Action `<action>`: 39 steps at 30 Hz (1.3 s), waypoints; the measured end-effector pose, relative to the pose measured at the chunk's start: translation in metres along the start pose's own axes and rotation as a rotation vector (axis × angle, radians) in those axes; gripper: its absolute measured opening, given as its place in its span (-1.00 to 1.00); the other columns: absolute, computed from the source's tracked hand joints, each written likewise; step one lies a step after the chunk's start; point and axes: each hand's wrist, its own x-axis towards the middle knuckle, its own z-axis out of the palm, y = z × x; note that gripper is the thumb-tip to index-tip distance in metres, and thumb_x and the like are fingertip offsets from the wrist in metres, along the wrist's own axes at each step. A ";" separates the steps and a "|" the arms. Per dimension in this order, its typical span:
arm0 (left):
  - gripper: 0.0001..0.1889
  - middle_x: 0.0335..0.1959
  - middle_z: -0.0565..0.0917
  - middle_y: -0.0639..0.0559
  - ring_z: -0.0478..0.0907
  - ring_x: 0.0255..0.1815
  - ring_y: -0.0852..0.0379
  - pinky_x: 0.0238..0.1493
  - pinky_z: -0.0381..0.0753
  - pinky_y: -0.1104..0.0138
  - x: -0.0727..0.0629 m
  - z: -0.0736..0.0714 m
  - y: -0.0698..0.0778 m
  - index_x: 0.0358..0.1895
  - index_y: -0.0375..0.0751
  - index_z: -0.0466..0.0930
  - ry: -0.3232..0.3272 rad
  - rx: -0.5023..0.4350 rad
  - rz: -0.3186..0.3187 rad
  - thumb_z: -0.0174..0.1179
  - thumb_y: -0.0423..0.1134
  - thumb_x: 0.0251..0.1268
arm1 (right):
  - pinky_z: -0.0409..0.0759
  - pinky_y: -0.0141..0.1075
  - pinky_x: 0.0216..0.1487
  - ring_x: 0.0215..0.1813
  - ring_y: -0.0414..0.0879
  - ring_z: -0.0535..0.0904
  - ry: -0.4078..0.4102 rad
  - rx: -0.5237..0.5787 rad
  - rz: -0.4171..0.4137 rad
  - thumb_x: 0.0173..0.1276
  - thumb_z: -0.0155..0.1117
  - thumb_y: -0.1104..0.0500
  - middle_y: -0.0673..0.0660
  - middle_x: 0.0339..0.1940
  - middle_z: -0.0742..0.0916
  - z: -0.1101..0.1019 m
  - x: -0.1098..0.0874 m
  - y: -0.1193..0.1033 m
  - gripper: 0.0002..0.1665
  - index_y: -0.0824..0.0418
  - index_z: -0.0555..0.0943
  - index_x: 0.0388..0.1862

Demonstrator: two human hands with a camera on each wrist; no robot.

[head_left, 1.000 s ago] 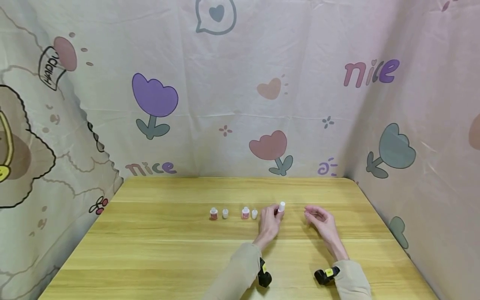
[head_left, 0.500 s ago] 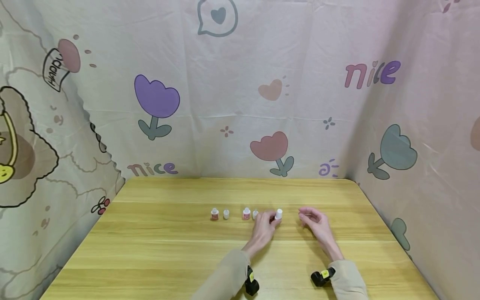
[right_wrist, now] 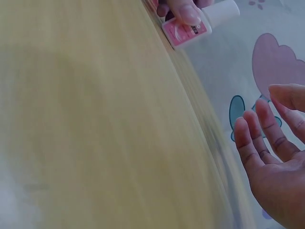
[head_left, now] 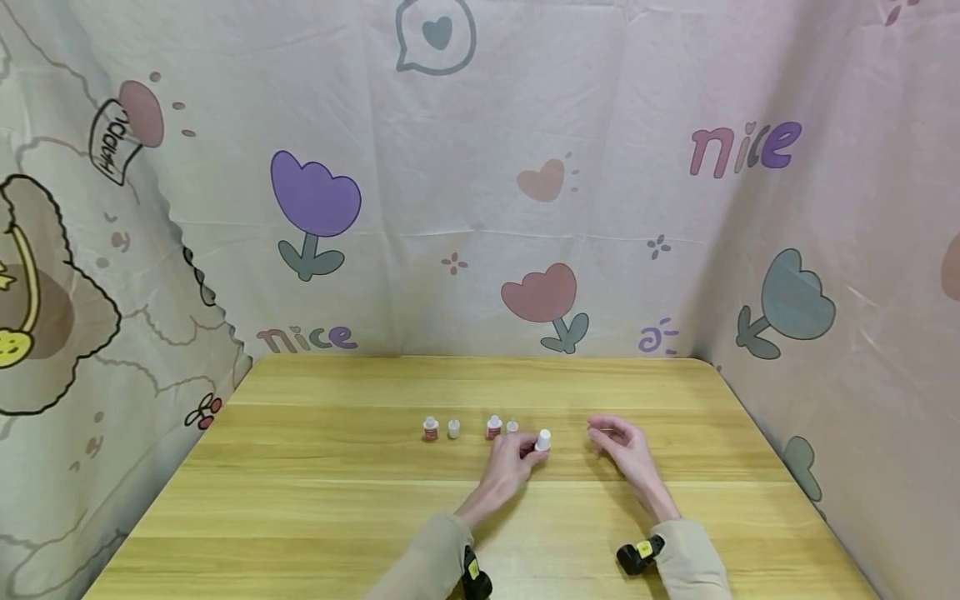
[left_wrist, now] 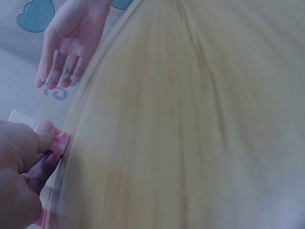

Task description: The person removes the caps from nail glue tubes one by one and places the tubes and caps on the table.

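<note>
A small white bottle (right_wrist: 180,37) with a pink label and a tall white cap (head_left: 543,440) is pinched between the thumb and fingers of my left hand (head_left: 501,471). It is upright at the table, partly hidden by those fingers. To its right, my right hand (head_left: 627,452) hovers over the wood with loosely bent fingers and holds nothing. Left of the held bottle stand two similar bottles, one at the far left (head_left: 431,429) and one nearer (head_left: 493,427). Beside each is a white cap, the left one (head_left: 453,428) and the right one (head_left: 512,426), the latter partly behind my left hand.
The wooden table (head_left: 315,500) stretches in front of me and to both sides. A printed cloth (head_left: 442,150) with flowers and words hangs behind its back edge and along the sides. Black cameras sit on both wrists, such as the right wrist camera (head_left: 640,557).
My left hand has moved left and slightly toward me with the bottle, closer to the nearer cap. My right hand has drifted a little left, still holding nothing.
</note>
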 end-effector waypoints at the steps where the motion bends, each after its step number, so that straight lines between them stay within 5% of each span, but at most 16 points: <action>1: -0.92 -0.22 0.82 -0.04 0.69 -0.21 0.24 -0.11 0.66 0.44 -0.001 -0.002 -0.001 -0.21 -0.16 0.77 -0.005 -0.001 0.005 0.31 -0.30 0.32 | 0.66 -0.37 -0.19 -0.29 -0.19 0.64 -0.003 -0.002 -0.003 0.43 0.29 0.26 0.11 -0.08 0.73 0.001 0.000 0.000 -0.55 0.52 0.52 0.19; 15: -0.90 -0.29 0.77 0.01 0.56 -0.34 0.36 -0.23 0.58 0.49 -0.012 -0.029 -0.015 -0.20 -0.18 0.76 -0.162 -0.113 -0.017 0.34 -0.27 0.30 | 0.68 -0.35 -0.15 -0.24 -0.14 0.66 -0.063 -0.012 -0.017 0.40 0.32 0.25 0.30 -0.02 0.70 0.017 -0.003 -0.004 -0.57 0.50 0.55 0.15; 24: -0.94 -0.33 0.79 -0.05 0.58 -0.37 0.37 -0.25 0.59 0.50 -0.015 -0.044 -0.023 -0.31 -0.21 0.76 -0.200 -0.109 0.029 0.38 -0.29 0.25 | 0.70 -0.32 -0.10 -0.18 -0.14 0.67 -0.097 -0.003 -0.017 0.39 0.33 0.26 0.44 0.05 0.67 0.028 -0.002 -0.006 -0.56 0.49 0.55 0.15; 39: -0.88 -0.24 0.82 -0.09 0.66 -0.29 0.31 -0.19 0.62 0.49 -0.019 -0.055 -0.032 -0.21 -0.21 0.78 -0.227 -0.126 0.038 0.39 -0.27 0.24 | 0.71 -0.35 -0.05 -0.14 -0.19 0.70 -0.153 0.025 -0.037 0.37 0.34 0.27 0.49 0.02 0.69 0.042 -0.001 -0.007 -0.53 0.56 0.53 0.13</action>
